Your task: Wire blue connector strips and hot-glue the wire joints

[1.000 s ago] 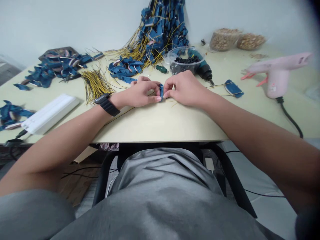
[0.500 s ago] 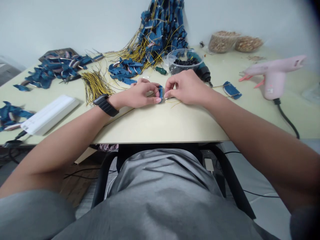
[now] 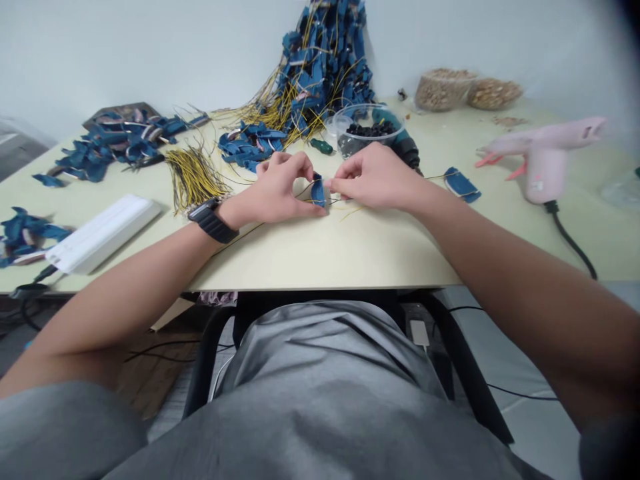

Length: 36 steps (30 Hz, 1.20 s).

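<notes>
Near the middle of the table, my left hand [image 3: 285, 190] has its thumb and index finger around a small blue piece [image 3: 318, 191], gripping it by its two ends. My right hand [image 3: 373, 177] is just right of that piece, its thumb and fingertips pinched on a thin wire [image 3: 336, 200]. Thin yellow and dark wires run from the blue piece to both sides. Another blue piece [image 3: 462, 185] with wires lies to the right of my right hand. A bundle of yellow and black wires [image 3: 193, 177] rests beside my left wrist.
Blue pieces with yellow wires [image 3: 325, 67] are heaped at the back. A clear tub [image 3: 370, 123] of black parts stands before a teal tool. A pink glue gun [image 3: 547, 157] is at the right, a white box [image 3: 104, 233] at the left, and bags [image 3: 444, 90] stand behind.
The fingers of my left hand have spread wider around the blue piece, showing more of it. My right hand has shifted slightly. The whole view has moved a little.
</notes>
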Available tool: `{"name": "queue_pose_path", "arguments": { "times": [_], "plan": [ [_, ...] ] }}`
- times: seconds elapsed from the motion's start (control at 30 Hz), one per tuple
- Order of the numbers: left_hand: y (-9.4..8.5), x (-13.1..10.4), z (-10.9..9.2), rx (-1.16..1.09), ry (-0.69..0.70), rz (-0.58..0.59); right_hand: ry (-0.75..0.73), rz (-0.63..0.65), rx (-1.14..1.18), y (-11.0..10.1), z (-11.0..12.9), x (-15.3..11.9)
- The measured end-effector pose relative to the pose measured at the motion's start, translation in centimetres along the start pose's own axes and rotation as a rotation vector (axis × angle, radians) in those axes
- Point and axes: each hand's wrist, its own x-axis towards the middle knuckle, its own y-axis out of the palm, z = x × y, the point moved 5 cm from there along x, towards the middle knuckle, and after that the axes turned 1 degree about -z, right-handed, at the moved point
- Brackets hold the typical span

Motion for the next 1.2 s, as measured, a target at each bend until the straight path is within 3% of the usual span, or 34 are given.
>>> {"name": "queue_pose_path", "arguments": {
  "times": [0.3,0.5,0.7,0.9,1.2],
  "plan": [
    [-0.4,-1.3,-3.1,0.043,0.027,0.003,0.044,-0.013,-0.006,0.7,1.2,-0.2],
    [-2.2,0.1,-0.5,-0.237,0.014,-0.067,0.015,-0.023,0.017,-0.2,1.3,-0.5],
    [-1.5,1.0,2.6,-0.518,-0.098,0.076,-0.092,-0.013,0.074,-0.9,1.8,-0.7],
    [-0.3,0.5,1.2,-0.673,-0.073,0.235,-0.15,0.019,0.095,-1.1,2.5,-0.9],
    [0.4,-0.1,0.3,-0.759,-0.084,0.383,-0.181,0.004,0.055,-1.1,2.4,-0.8]
  ]
}}
